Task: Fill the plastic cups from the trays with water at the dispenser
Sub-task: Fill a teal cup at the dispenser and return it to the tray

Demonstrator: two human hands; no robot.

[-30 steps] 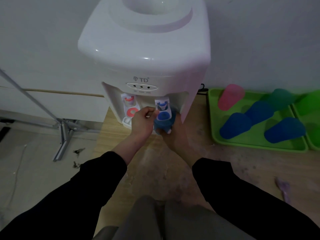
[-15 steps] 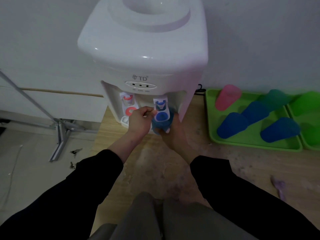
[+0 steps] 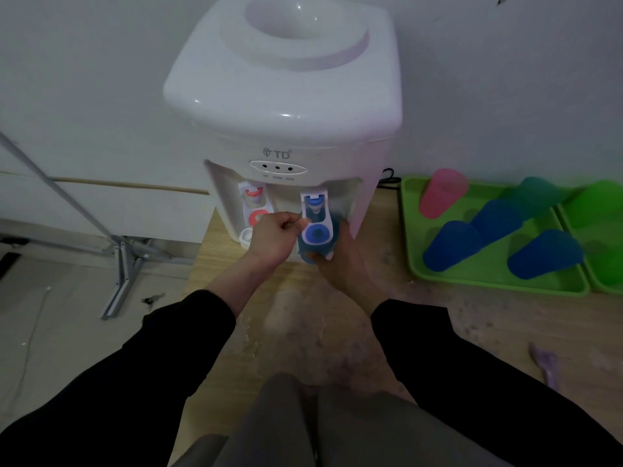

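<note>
A white water dispenser [image 3: 286, 96] stands on the wooden surface against the wall. Its blue tap [image 3: 316, 219] is on the right, its red tap [image 3: 255, 207] on the left. My right hand [image 3: 340, 261] grips a blue plastic cup [image 3: 312, 251] held under the blue tap. My left hand [image 3: 274, 239] is curled, with its fingertips at the left side of the blue tap lever. The cup is partly hidden by the tap and my fingers. Whether water runs cannot be seen.
A green tray [image 3: 499, 284] to the right holds a pink cup [image 3: 441, 193], a teal cup [image 3: 536, 195] and three blue cups [image 3: 451, 246] lying tilted. A second green tray [image 3: 606, 230] with a green cup sits at the far right. A metal stand [image 3: 118, 261] is at left.
Both hands and the cup have stayed at the blue tap; only the camera has shifted slightly.
</note>
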